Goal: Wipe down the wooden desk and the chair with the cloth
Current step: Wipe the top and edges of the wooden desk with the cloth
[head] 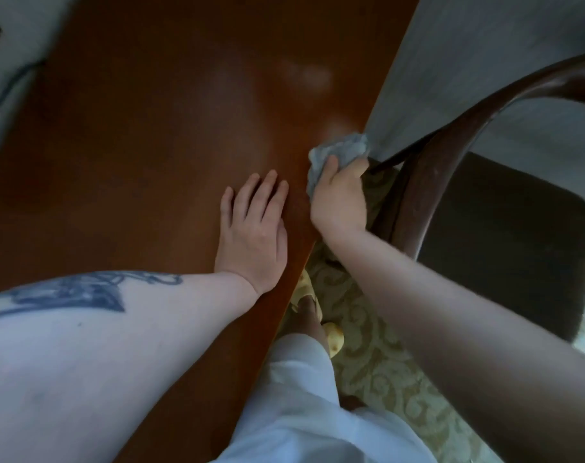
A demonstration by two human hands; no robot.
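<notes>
Head view: right grip [339, 198] clutches cloth [338, 155] at desk [150, 128] edge; left grip [252, 228] flat.

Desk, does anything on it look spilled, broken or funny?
Nothing stands out. The desk top shows only pale shine patches, no spill or crack. The left hand rests flat on it; the right hand grips the cloth at its corner.

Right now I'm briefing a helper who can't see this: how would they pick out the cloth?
Start at the wooden desk and follow its right edge to the corner. There the right hand grips the cloth: crumpled, grey, the only soft thing among hard brown wood.
</notes>
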